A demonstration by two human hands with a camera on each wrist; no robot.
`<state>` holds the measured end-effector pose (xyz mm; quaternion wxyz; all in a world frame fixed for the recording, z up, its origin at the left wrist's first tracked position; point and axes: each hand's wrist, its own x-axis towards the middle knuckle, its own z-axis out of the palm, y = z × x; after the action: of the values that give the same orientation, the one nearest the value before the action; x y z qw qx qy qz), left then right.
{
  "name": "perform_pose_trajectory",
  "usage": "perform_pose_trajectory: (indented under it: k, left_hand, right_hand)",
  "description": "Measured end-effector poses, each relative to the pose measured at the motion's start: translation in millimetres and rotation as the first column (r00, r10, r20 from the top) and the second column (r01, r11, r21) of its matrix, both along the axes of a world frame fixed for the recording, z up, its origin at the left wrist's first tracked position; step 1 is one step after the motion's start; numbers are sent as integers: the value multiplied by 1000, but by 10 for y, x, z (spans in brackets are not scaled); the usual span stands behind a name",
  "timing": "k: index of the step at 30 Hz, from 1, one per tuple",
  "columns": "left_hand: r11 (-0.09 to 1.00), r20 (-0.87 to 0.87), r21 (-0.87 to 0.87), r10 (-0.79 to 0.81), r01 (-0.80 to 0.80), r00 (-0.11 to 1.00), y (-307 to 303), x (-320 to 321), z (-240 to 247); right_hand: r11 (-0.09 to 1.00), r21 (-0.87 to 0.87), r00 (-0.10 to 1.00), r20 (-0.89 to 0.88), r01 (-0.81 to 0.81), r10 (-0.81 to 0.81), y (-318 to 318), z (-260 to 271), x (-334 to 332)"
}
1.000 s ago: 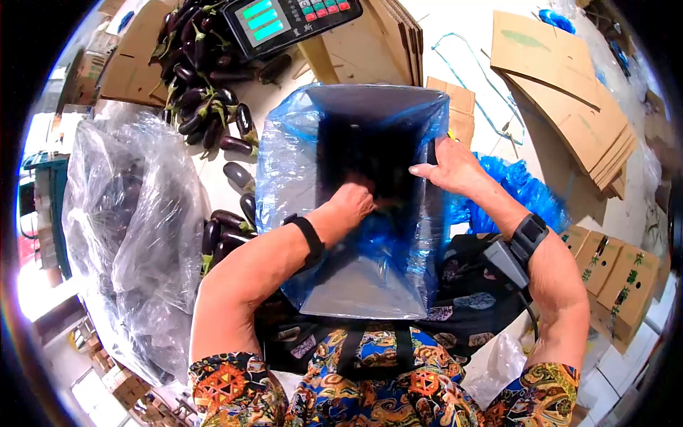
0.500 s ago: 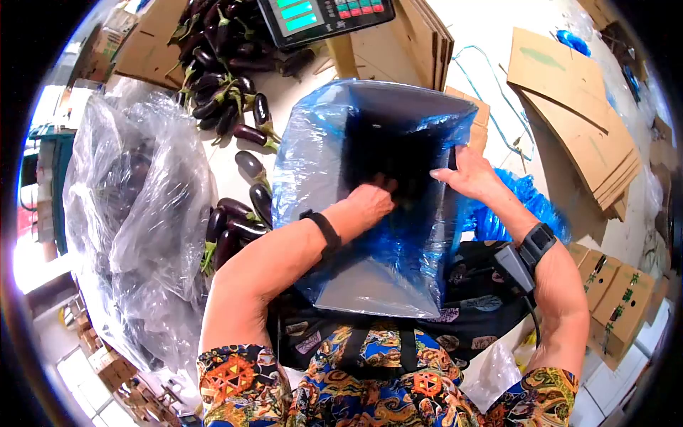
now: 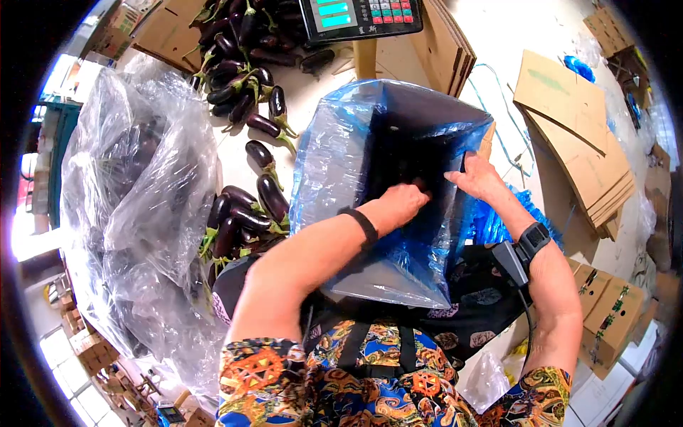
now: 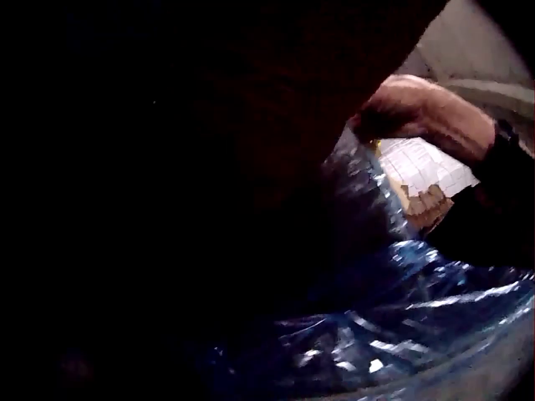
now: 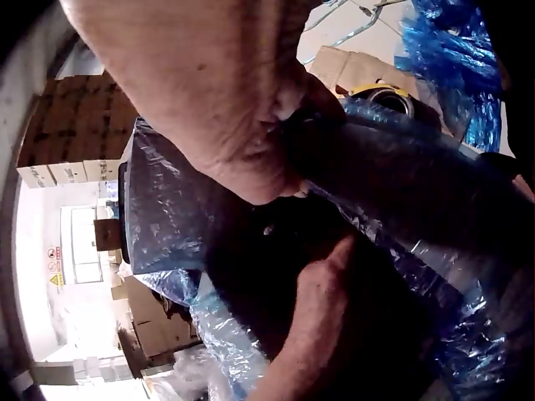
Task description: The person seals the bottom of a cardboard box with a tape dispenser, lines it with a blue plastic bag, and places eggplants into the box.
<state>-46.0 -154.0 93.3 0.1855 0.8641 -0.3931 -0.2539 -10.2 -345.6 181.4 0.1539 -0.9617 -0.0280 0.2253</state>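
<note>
An open box (image 3: 380, 288), lined with a thin blue plastic bag (image 3: 331, 149), stands upright before the person; its interior is dark. Inside the opening is the left hand (image 3: 404, 205), bent down toward the right wall with its fingertips hidden in shadow; I cannot tell whether it holds anything. The right hand (image 3: 480, 176) grips the box's right rim through the liner, thumb inside and fingers outside. From the right wrist view, this hand (image 5: 242, 125) lies over the rim, and the left forearm (image 5: 309, 326) reaches in below it.
Dark eggplants (image 3: 265, 127) lie left of the box and behind it, near a digital scale (image 3: 363, 18). Clear plastic (image 3: 135, 213) covers a heap at the left. Flattened cardboard (image 3: 569, 121), crumpled blue plastic (image 3: 498, 220) and a carton (image 3: 605, 306) are at the right.
The left hand has shifted rightward inside the box, closer to its right wall. The right hand stays on the rim. In the head view, the whole scene has slid right.
</note>
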Motion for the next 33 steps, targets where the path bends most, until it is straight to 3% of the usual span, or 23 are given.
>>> perform_pose_trajectory:
  k: [2,3,5,6,8,10,12,14,16,18,19,21,22,23,24,25,28,30,32,33]
  left_hand:
    - [999,58,-31,-32,33,998,-104,-57,-219]
    - [973,190,-228,84,-39,978,-195,-130,-602]
    - [954,242,-275,186,-116,952,-287,-123,-880]
    - [944,264,-293,232,-151,936,-303,-112,-854]
    - [918,135,-229,358,-323,924,-374,-174,-767]
    - [908,135,-206,395,-365,908,-389,-155,-774]
    - [930,243,-231,341,-287,908,-368,-139,-830]
    - [875,-179,-208,405,-437,897,-369,-33,-807]
    - [924,-354,-97,316,-370,880,-274,131,-553]
    - [994,-322,64,104,-88,941,-41,381,52]
    - [994,-321,-20,98,-111,942,98,484,215]
    - [984,-230,-172,11,-51,973,485,708,753]
    - [968,-205,-225,67,-114,977,739,803,1069]
    - [939,-204,-281,144,-198,968,1069,845,1364]
    - [869,-354,-359,209,-339,912,1438,836,1597]
    - [798,-431,-364,312,-479,847,1822,778,1778]
    - [533,-372,-368,666,-762,646,2877,139,2002]
    - [354,-426,-265,792,-897,438,3565,-408,1691]
    - [251,-434,-140,854,-958,288,4153,-1100,1173]
    - [153,-476,-22,867,-988,145,4192,-1443,1137]
  right_hand:
    - [999,-15,1000,1,-28,28,-44,-64,4]
    - [999,-33,1000,4,-25,25,-38,-58,-3]
    - [997,-75,1000,9,-29,30,-25,-43,-17]
    - [998,-52,1000,6,-25,25,-29,-35,-18]
    - [1000,5,1000,-3,-25,25,-2,-5,-18]
    - [997,57,999,0,-43,43,-12,10,-15]
    - [999,32,999,-26,-26,27,-19,16,-11]
    - [999,-33,998,-61,-22,20,-24,-1,22]
    - [999,-43,997,-72,-6,3,-24,-2,20]
    - [1000,0,998,-55,14,-14,-45,71,1]
    - [999,42,996,-91,11,-7,-48,125,18]
    - [999,-50,998,-69,-15,11,-142,69,24]
    - [994,-112,995,-101,-17,5,-161,59,31]
    - [986,-128,994,-16,-105,104,-213,89,10]
    - [969,-142,975,67,-202,213,-201,172,-21]
    - [961,-177,976,12,-213,218,-88,344,-48]
    - [951,-138,960,-5,-278,280,179,768,-258]
    - [955,45,956,-15,-292,293,412,989,-502]
    - [912,274,910,-198,-304,363,762,1310,-757]
    - [860,349,867,-200,-373,457,868,1271,-859]
